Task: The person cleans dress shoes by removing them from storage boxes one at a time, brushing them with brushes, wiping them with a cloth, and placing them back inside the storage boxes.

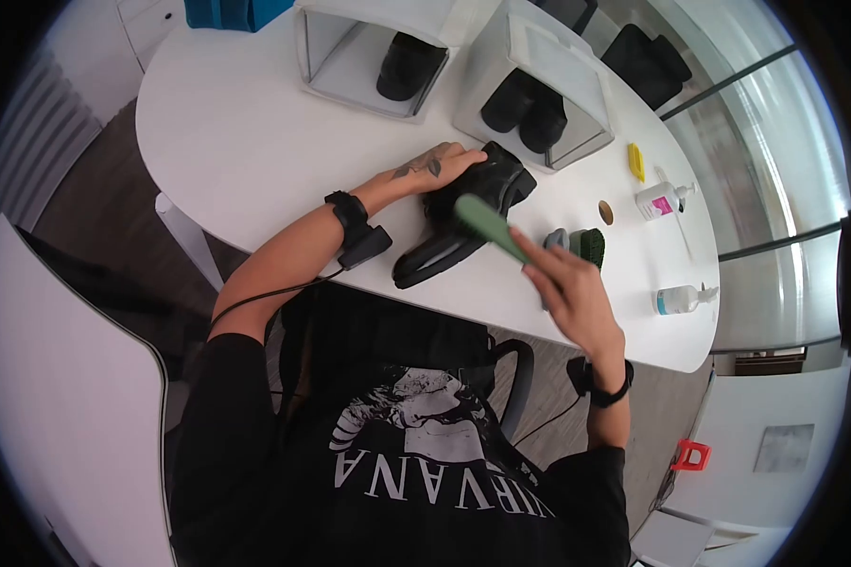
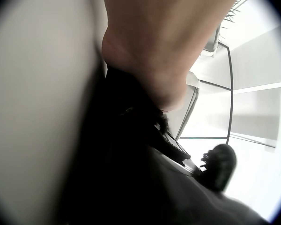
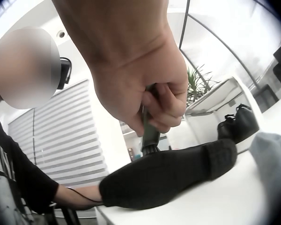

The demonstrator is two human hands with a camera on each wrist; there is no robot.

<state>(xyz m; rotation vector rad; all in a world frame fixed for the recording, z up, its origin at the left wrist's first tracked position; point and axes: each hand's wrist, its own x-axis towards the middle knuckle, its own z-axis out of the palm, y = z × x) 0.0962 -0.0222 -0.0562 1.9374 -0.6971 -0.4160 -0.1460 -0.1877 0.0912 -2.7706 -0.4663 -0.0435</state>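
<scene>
A black shoe is tipped on its side above the near edge of the table, its dark sole facing the right wrist camera. My left hand grips it near the ankle opening; the fingertips are partly hidden by the shoe. In my right hand is a green-handled brush, gripped by the handle. The brush head is over the shoe, and in the right wrist view its dark bristles meet the shoe's upper edge. The left wrist view is mostly filled by the dark, blurred shoe.
Two white boxes with black shoes inside stand at the back. To the right lie a grey cloth, another green brush, a yellow item and two pump bottles on the white table.
</scene>
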